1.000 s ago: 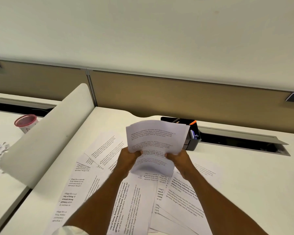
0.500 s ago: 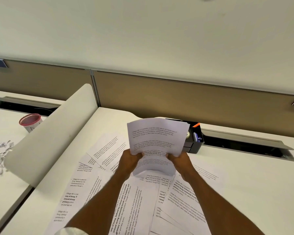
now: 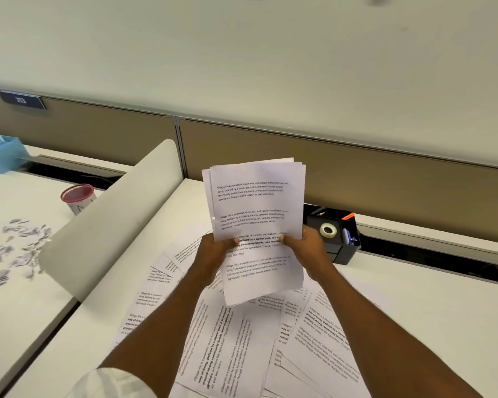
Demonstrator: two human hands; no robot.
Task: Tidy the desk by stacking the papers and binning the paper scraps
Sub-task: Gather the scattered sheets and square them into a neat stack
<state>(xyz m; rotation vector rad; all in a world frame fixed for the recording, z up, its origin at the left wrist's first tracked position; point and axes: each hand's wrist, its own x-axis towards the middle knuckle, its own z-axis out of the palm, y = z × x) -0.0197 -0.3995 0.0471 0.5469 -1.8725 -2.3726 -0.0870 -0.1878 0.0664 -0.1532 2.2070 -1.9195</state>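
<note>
Both hands hold a sheaf of papers (image 3: pixel 256 216) upright above the surface (image 3: pixel 414 311); the left hand (image 3: pixel 213 251) grips its left edge with the thumb on the front sheet, and the right hand (image 3: pixel 305 245) grips the right edge the same way, fingers curled behind; the sheets are not squared, their top edges stepped; beneath the forearms more loose sheets (image 3: pixel 230 346) lie fanned and overlapping across the surface; paper scraps (image 3: pixel 15 248) are scattered on the neighbouring surface at far left, beyond a curved white divider (image 3: pixel 112 225), near a red-rimmed cup (image 3: pixel 77 196); behind the right hand stands a black organiser (image 3: pixel 335 248) holding a roll of tape (image 3: pixel 328 230); a blue box (image 3: pixel 0 153) sits at far left.
</note>
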